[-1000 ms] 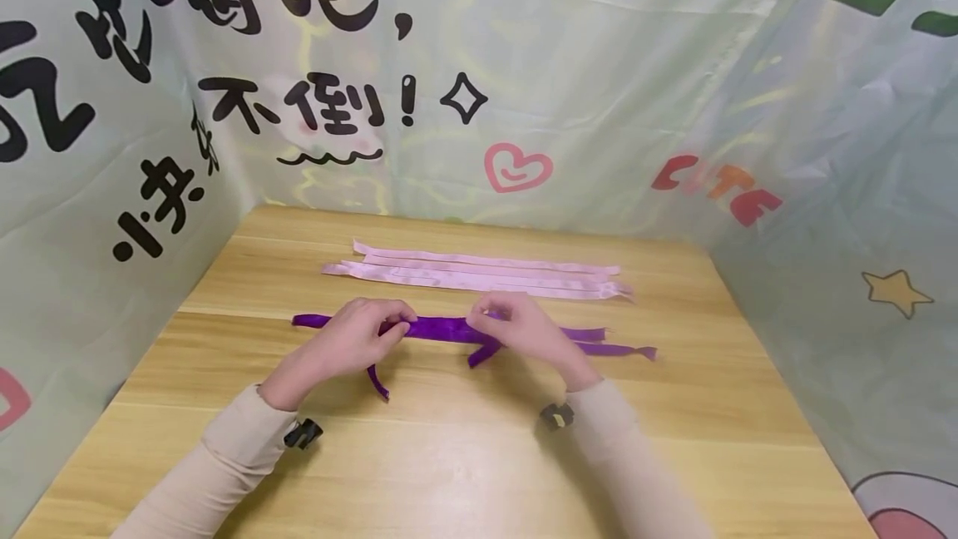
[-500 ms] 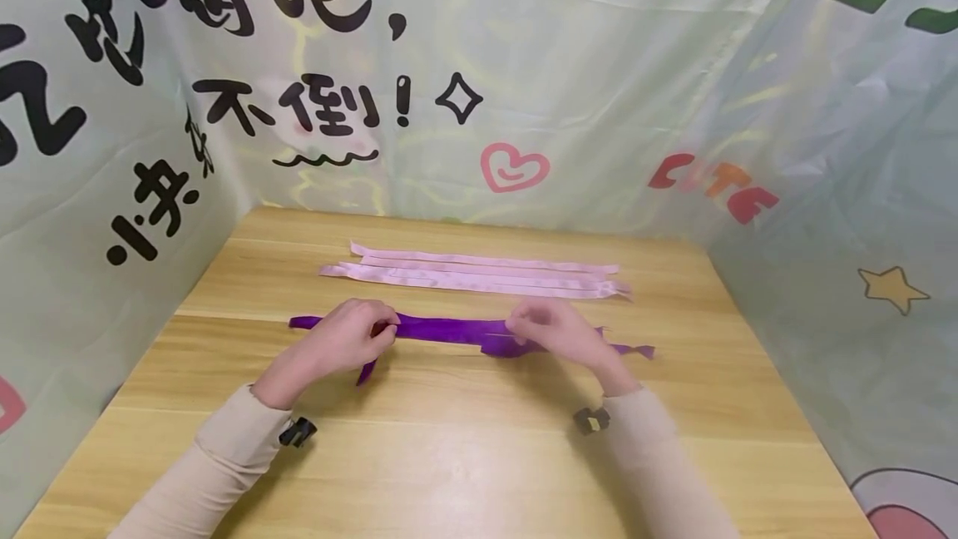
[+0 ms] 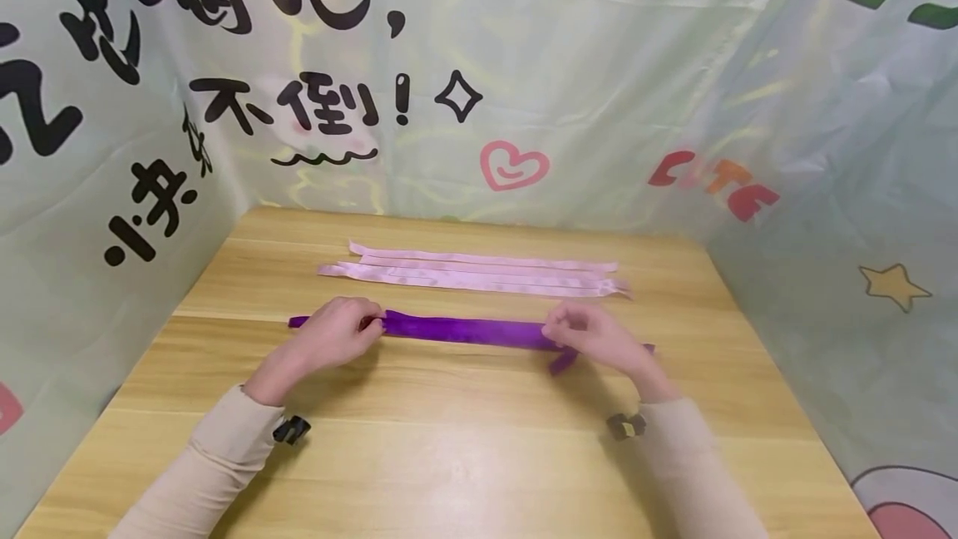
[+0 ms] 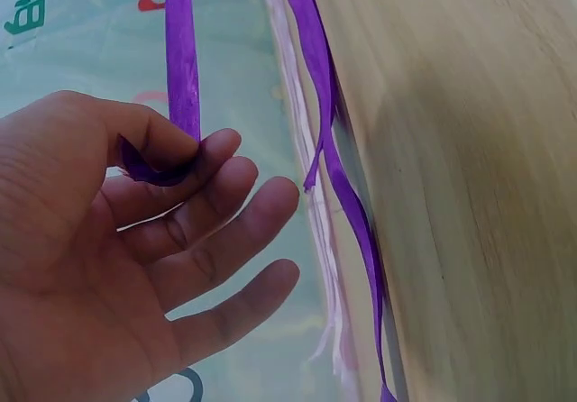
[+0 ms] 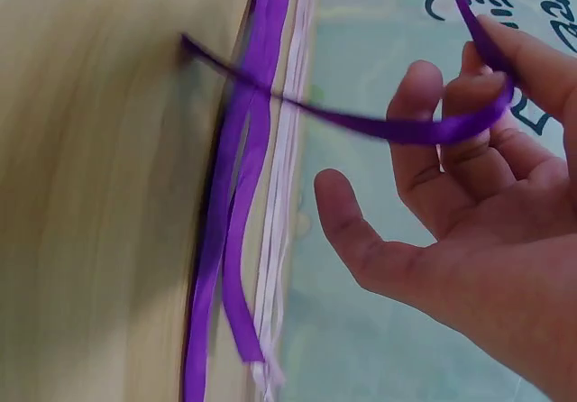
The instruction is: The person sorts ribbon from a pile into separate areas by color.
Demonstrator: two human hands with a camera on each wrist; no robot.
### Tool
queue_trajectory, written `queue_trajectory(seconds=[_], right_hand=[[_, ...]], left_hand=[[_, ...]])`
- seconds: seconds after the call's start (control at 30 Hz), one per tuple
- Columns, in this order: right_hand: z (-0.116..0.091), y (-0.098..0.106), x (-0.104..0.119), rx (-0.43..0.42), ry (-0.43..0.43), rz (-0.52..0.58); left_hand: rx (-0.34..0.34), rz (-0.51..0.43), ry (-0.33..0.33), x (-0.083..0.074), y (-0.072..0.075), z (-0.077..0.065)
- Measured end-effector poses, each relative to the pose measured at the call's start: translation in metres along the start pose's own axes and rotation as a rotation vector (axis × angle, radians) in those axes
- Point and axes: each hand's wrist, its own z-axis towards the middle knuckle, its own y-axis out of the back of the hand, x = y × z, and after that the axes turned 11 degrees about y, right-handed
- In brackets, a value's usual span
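Both hands hold a purple satin ribbon [image 3: 464,329], drawn nearly straight between them above the table. My left hand [image 3: 340,331] pinches one end between thumb and forefinger; in the left wrist view a short dark tail of the ribbon [image 4: 183,50] curls behind the fingertips, while the other fingers are spread. At the other side my right hand [image 3: 599,339] pinches it, and in the right wrist view the loose end of the ribbon [image 5: 361,124] curves past the fingers and hangs down. More purple ribbons [image 5: 239,267] lie below on the table, mostly covered in the head view.
Several pale pink ribbons [image 3: 479,273] lie side by side behind the purple ones on the wooden table [image 3: 449,456]. Printed cloth [image 3: 599,65] with writing and drawings walls the table at the back and sides. A small black camera [image 3: 292,429] sits at the left wrist.
My right hand has moved to the right along the purple ribbon, and the left slightly to the left. The stretch between them is longer, and the tail hanging below the left hand no longer shows.
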Motion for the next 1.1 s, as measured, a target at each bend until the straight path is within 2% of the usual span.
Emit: queue_trajectory(seconds=[0.17, 0.3, 0.47, 0.87, 1.1], right_hand=[[-0.008, 0.005, -0.006, 0.046, -0.037, -0.031], [-0.015, 0.006, -0.011, 0.068, -0.031, -0.125], [-0.020, 0.006, -0.016, 0.077, -0.034, -0.222], [-0.025, 0.006, -0.025, 0.078, -0.136, -0.272], [-0.029, 0.008, -0.030, 0.070, -0.162, -0.315]], left_hand=[[0.017, -0.009, 0.022, 0.006, 0.002, -0.002], [0.021, -0.003, 0.045, 0.011, 0.000, -0.001], [0.040, 0.011, 0.111, 0.017, -0.002, -0.001], [0.058, 0.075, 0.264, 0.021, -0.004, -0.002], [0.075, 0.112, 0.318, 0.022, -0.007, -0.002]])
